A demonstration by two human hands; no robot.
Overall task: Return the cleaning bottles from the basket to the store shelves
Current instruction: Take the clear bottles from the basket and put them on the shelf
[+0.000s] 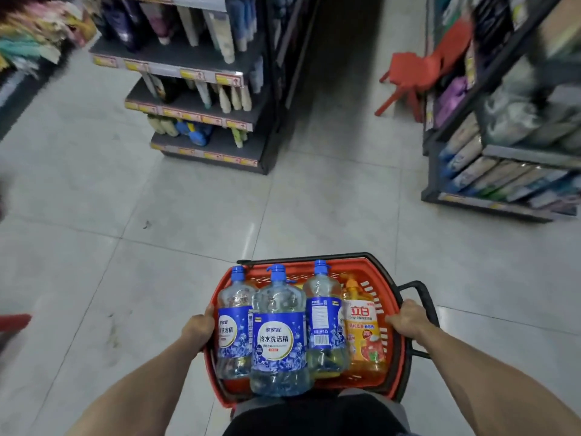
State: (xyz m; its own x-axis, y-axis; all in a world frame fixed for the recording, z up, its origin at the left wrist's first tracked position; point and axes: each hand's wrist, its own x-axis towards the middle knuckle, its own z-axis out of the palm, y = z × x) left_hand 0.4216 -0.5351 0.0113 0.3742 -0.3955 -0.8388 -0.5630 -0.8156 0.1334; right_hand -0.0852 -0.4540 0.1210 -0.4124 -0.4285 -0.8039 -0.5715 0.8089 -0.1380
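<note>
I see basket [355, 265] at 6 o'clock, four bottles [278, 341] upright inside. Left hand [198, 328] curls round 9 o'clock rim, right hand [408, 319] round 3 o'clock rim.

Right-hand shelves [509, 127] smeared by motion blur, goods indistinct, red object [14, 320] cut off by the left edge, fingers of the left hand [198, 328] hidden under the basket [382, 325] rim, bottle [323, 325] back-label print too small to be read
</note>
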